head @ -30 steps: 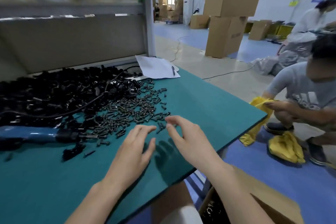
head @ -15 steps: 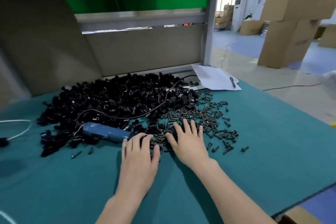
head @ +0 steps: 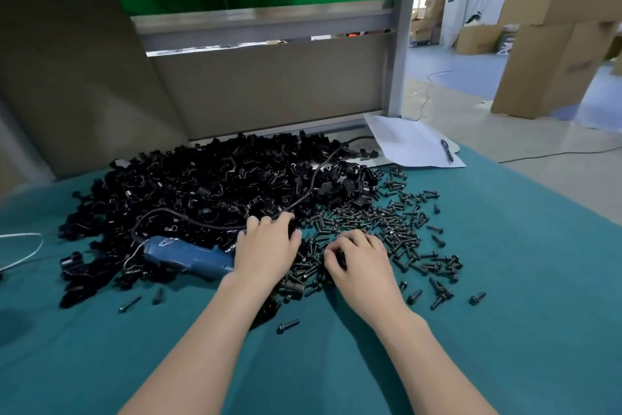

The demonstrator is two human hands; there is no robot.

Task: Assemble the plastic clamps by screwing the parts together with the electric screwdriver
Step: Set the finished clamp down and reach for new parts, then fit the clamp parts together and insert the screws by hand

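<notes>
Our left hand (head: 266,246) rests on the near edge of the black clamps (head: 208,185), with its fingers spread and loose, and we see nothing held in it. Our right hand (head: 360,263) sits on the screws (head: 387,222) with its fingers bent down into them, and we cannot tell if it pinches one. The screwdriver (head: 188,256) lies on the table (head: 505,313) just beside our left wrist. The screws are small and round, so a push could roll some off the table, or we could grab two at once. The cord (head: 313,185) runs over the clamps and could drag some along when we lift the screwdriver. Our hands hide what lies under them, and the left one hides the screwdriver's tip. The clamps make one dark heap, so single parts are hard to pick out, and the white wire (head: 20,246) is cut off at the left edge
</notes>
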